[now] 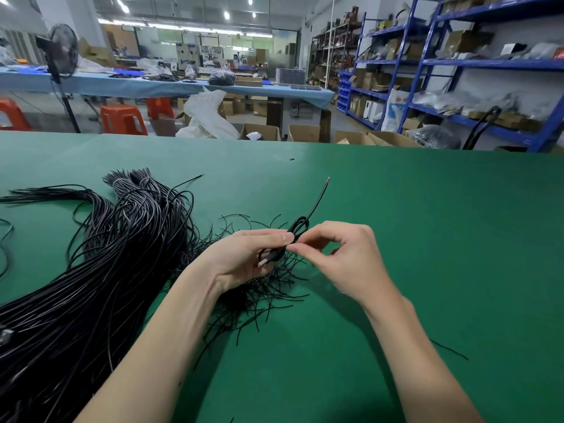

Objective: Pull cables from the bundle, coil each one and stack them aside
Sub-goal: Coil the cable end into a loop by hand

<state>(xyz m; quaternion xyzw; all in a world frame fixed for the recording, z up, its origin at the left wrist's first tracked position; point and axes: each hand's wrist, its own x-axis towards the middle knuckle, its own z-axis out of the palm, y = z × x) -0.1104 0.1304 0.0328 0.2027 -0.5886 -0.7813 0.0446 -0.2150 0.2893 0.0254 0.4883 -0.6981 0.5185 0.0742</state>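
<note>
From the head view, we hold one small coiled cable point(297, 228) above the green desk point(427, 239). Our left hand point(244, 257) grips its lower loops, and our right hand point(341, 254) pinches the wrap at the middle. The free tail runs up and away to the right, so the right hand is nearer it. The bundle point(106, 254) lies left.

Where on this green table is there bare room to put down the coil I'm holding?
Bare green table lies right of your right hand, out to the far edge. The left is crowded: the cable bundle and loose pile under your left hand holding the coil.
</note>
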